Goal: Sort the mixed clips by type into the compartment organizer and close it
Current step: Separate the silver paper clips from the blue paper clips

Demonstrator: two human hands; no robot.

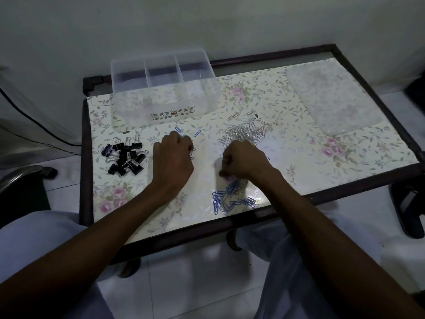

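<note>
Floral-covered table [299, 143] against a pale wall; both hands, left hand [173, 155] and right hand [243, 161], curl down over paper clips [243, 134], grip unclear

A floral cloth [287, 171] covers a dark-framed table [276, 56] against a pale wall [207, 19]; a black cable [34, 125] trails left over the tiled floor [202, 272].

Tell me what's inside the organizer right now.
The organizer shows three compartments with no clips visible through its clear walls. The binder clips and paper clips lie on the table. Glare hides part of the floor.
</note>
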